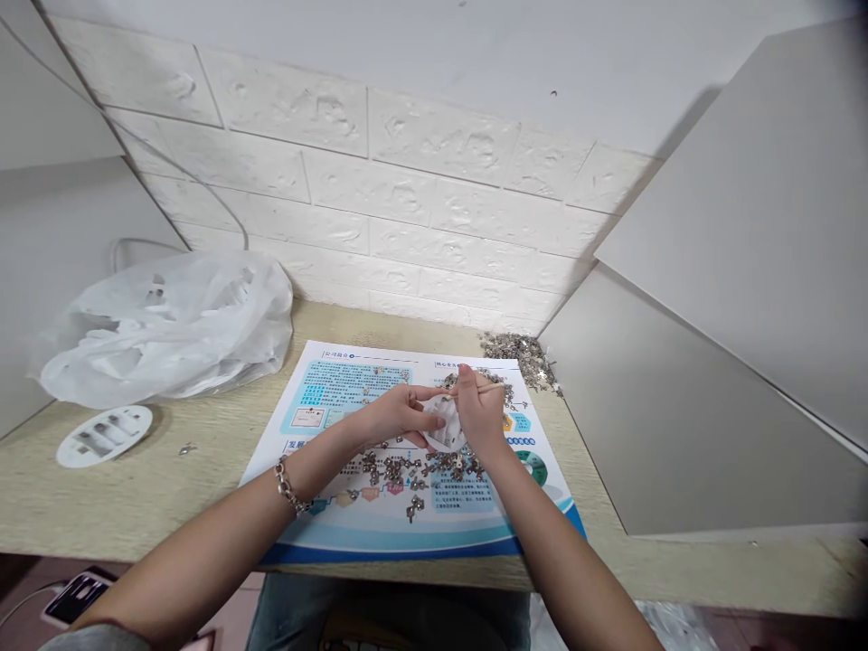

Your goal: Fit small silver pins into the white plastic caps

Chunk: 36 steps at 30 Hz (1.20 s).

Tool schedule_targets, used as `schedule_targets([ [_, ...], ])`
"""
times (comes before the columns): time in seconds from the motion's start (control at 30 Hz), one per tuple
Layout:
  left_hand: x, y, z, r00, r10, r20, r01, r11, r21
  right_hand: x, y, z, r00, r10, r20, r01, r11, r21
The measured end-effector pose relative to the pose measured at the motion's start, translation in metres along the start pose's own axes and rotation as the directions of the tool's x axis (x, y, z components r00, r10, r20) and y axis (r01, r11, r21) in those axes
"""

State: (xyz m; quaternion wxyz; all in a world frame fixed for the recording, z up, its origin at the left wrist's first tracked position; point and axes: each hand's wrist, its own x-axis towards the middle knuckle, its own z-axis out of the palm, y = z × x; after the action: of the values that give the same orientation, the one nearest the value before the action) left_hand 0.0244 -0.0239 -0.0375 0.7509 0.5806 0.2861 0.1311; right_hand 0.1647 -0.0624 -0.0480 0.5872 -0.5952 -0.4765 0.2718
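Observation:
Both hands meet over a printed sheet [393,533] on the wooden table. My left hand [407,416] has its fingers closed on the left side of a round white plastic piece [446,436]. At the piece's upper right, my right hand [480,411] is closed round a thin light stick [489,388], thumb pointing up. The stick's tip is too small to make out. Small metal parts [393,468] lie scattered on the sheet below the hands, and more lie behind my right hand.
A clear plastic bag of white pieces [176,334] sits at the left. Near it lies a white oval piece with metal parts [105,436]. A heap of metal parts [519,353] is at the back right, beside a grey panel [678,416]. A brick-patterned wall [400,208] stands behind.

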Motion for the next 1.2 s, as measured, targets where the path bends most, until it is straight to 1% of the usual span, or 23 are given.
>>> schedule_targets([
  [0.2, -0.0003, -0.0013, 0.0003, 1.000, 0.017, 0.017, -0.017, 1.000, 0.008, -0.0008, 0.0021, 0.0007, 0.998, -0.060, 0.027, 0.060, 0.998, -0.028],
  [0.37, -0.0005, -0.0014, 0.0005, 1.000, 0.019, 0.020, -0.019, 1.000, 0.009, -0.0011, 0.0059, 0.0019, 0.995, -0.100, 0.002, 0.099, 0.994, -0.054],
  [0.43, -0.0006, -0.0012, 0.0007, 1.000, 0.012, 0.019, -0.013, 1.000, 0.017, -0.0015, 0.0073, 0.0022, 0.996, -0.085, 0.002, 0.085, 0.995, -0.049],
  [0.5, -0.0005, -0.0013, 0.0008, 1.000, 0.001, 0.020, -0.002, 1.000, 0.026, -0.0018, 0.0081, 0.0024, 0.999, -0.045, 0.004, 0.045, 0.999, -0.026],
  [0.63, -0.0002, -0.0013, 0.0009, 1.000, 0.005, 0.016, -0.006, 0.999, 0.039, -0.0023, 0.0064, 0.0021, 0.998, 0.023, -0.052, -0.020, 0.999, 0.050],
  [0.8, -0.0008, -0.0007, 0.0019, 1.000, 0.026, 0.013, -0.026, 1.000, 0.010, -0.0031, 0.0013, 0.0011, 0.996, 0.014, -0.089, -0.006, 0.996, 0.083],
  [1.0, -0.0003, -0.0020, 0.0022, 0.999, 0.022, 0.035, -0.022, 1.000, -0.002, -0.0032, 0.0016, 0.0007, 0.998, 0.016, -0.056, -0.012, 0.998, 0.063],
  [1.2, -0.0001, -0.0015, 0.0062, 0.999, 0.035, -0.021, -0.034, 0.999, 0.037, -0.0021, 0.0030, 0.0002, 0.999, 0.005, -0.038, -0.003, 0.999, 0.045],
])
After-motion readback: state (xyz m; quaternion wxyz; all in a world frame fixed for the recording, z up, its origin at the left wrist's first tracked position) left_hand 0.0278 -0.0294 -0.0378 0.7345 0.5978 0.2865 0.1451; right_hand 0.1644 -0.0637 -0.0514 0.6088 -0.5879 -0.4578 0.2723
